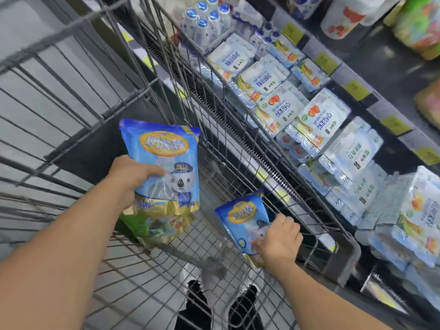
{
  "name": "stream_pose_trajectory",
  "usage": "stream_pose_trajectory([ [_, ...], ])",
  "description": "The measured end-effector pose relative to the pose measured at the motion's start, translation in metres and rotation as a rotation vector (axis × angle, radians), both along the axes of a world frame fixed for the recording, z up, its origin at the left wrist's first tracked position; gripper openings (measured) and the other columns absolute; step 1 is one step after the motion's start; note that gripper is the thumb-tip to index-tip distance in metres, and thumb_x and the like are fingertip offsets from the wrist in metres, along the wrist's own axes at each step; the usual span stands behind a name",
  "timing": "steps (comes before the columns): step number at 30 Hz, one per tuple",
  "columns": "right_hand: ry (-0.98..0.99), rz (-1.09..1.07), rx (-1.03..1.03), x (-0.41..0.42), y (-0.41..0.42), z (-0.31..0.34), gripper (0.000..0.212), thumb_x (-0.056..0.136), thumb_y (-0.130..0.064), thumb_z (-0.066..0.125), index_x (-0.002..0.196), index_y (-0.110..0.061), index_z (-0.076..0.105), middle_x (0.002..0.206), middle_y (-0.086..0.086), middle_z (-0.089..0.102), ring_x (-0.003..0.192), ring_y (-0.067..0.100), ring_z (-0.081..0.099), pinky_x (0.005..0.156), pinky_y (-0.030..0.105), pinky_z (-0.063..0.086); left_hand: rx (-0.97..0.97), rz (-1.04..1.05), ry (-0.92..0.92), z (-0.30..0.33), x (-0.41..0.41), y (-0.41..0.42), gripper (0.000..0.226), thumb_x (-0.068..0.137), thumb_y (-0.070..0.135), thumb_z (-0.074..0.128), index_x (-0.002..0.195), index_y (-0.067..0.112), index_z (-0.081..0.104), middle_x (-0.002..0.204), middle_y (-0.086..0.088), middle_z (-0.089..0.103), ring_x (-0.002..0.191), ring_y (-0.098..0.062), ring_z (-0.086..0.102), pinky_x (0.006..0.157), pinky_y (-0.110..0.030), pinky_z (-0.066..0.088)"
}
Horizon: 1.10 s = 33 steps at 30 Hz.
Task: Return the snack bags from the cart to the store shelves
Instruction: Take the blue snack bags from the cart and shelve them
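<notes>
My left hand (133, 177) grips a blue snack bag (164, 163) with a koala in a cap printed on it, held upright above the wire cart (95, 75). A green and gold bag (154, 228) hangs just under it; whether my hand also holds that one is unclear. My right hand (278, 239) grips a second, smaller-looking blue snack bag (245, 217) low inside the cart, near its right wall. The store shelves (352, 89) rise on the right, just beyond the cart's side.
The shelves hold packs of white and blue dairy cartons (285, 108), small bottles (207, 20) at the top, and yellow price tags (395, 125) along the edges. Grey floor and my black shoes (197, 303) show through the cart's mesh bottom.
</notes>
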State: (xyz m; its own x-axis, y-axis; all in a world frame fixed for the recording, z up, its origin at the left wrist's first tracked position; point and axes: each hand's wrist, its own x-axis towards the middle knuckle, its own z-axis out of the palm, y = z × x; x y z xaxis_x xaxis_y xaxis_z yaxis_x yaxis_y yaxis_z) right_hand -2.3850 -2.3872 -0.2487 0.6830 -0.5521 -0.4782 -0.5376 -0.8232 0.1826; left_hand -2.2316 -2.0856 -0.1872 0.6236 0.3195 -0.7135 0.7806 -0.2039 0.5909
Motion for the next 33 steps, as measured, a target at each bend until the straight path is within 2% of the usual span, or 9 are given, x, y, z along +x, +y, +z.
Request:
stream_pose_trajectory([
  [3, 0.071, 0.133, 0.018, 0.004, -0.011, -0.012, 0.063, 0.067, -0.056, 0.078, 0.112, -0.023, 0.05, 0.12, 0.003, 0.054, 0.12, 0.027, 0.048, 0.097, 0.039, 0.039, -0.021, -0.008, 0.001, 0.001, 0.0, 0.006, 0.041, 0.062, 0.009, 0.091, 0.096, 0.003, 0.07, 0.1, -0.02, 0.073, 0.088, -0.036, 0.071, 0.078, -0.05, 0.058],
  [6, 0.166, 0.044, 0.187, 0.011, -0.015, -0.017, 0.057, 0.049, -0.05, 0.087, 0.087, -0.022, 0.056, 0.093, 0.0, 0.063, 0.095, 0.025, 0.067, 0.073, 0.034, 0.051, -0.054, -0.015, -0.001, -0.002, -0.002, 0.009, 0.028, 0.064, 0.006, 0.089, 0.082, 0.01, 0.069, 0.089, -0.013, 0.074, 0.067, -0.025, 0.07, 0.057, -0.033, 0.058],
  [9, 0.308, -0.062, 0.295, 0.014, -0.011, -0.02, 0.053, 0.045, -0.04, 0.088, 0.083, -0.017, 0.061, 0.079, -0.002, 0.065, 0.075, 0.02, 0.07, 0.061, 0.029, 0.056, -0.109, -0.015, -0.001, -0.004, -0.005, 0.007, 0.026, 0.066, 0.002, 0.087, 0.08, 0.012, 0.068, 0.081, -0.008, 0.073, 0.051, -0.016, 0.069, 0.041, -0.022, 0.05],
  [12, 0.353, -0.073, 0.385, 0.009, -0.008, -0.031, 0.043, 0.05, -0.035, 0.086, 0.085, -0.019, 0.066, 0.075, -0.007, 0.064, 0.06, 0.006, 0.06, 0.056, 0.023, 0.05, -0.121, -0.038, 0.0, -0.004, -0.007, 0.006, 0.027, 0.066, 0.002, 0.088, 0.085, 0.011, 0.07, 0.087, -0.011, 0.075, 0.071, -0.026, 0.071, 0.061, -0.033, 0.057],
  [16, 0.246, -0.277, 0.491, 0.005, 0.001, -0.04, 0.031, 0.054, -0.027, 0.085, 0.072, -0.022, 0.061, 0.081, -0.003, 0.068, 0.063, 0.004, 0.059, 0.058, 0.025, 0.05, -0.114, -0.049, 0.006, -0.004, -0.006, 0.008, 0.032, 0.064, 0.004, 0.089, 0.092, 0.007, 0.072, 0.093, -0.015, 0.075, 0.083, -0.033, 0.073, 0.082, -0.05, 0.06],
  [22, 0.214, -0.454, 0.55, 0.003, 0.016, -0.047, 0.051, 0.046, -0.039, 0.091, 0.072, -0.017, 0.053, 0.071, -0.006, 0.062, 0.046, -0.002, 0.055, 0.035, 0.016, 0.04, -0.137, -0.051, 0.0, -0.007, -0.008, 0.007, 0.036, 0.061, 0.001, 0.089, 0.092, 0.009, 0.073, 0.079, -0.007, 0.077, 0.053, -0.016, 0.073, 0.045, -0.026, 0.055],
  [26, 0.21, -0.496, 0.619, 0.002, 0.01, -0.055, 0.047, 0.046, -0.022, 0.094, 0.083, -0.013, 0.066, 0.084, 0.0, 0.07, 0.068, 0.01, 0.067, 0.053, 0.024, 0.057, -0.147, -0.058, 0.003, -0.008, -0.007, 0.006, 0.034, 0.061, 0.001, 0.089, 0.09, 0.012, 0.073, 0.078, -0.005, 0.077, 0.054, -0.016, 0.073, 0.045, -0.026, 0.055],
  [29, 0.131, -0.6, 0.731, -0.002, 0.009, -0.056, 0.041, 0.05, 0.002, 0.084, 0.088, -0.002, 0.07, 0.086, 0.01, 0.073, 0.061, 0.019, 0.068, 0.057, 0.037, 0.061, -0.149, -0.062, 0.004, -0.01, -0.007, 0.005, 0.033, 0.062, 0.001, 0.089, 0.088, 0.012, 0.072, 0.074, -0.005, 0.078, 0.053, -0.017, 0.073, 0.044, -0.026, 0.055],
  [33, 0.1, -0.6, 0.828, 0.003, 0.011, -0.047, 0.033, 0.055, 0.012, 0.076, 0.084, -0.001, 0.068, 0.072, 0.01, 0.071, 0.053, 0.027, 0.069, 0.058, 0.051, 0.06, -0.149, -0.099, 0.013, -0.008, -0.011, 0.005, 0.035, 0.062, 0.002, 0.089, 0.09, 0.012, 0.072, 0.076, -0.006, 0.078, 0.055, -0.018, 0.074, 0.045, -0.026, 0.055],
])
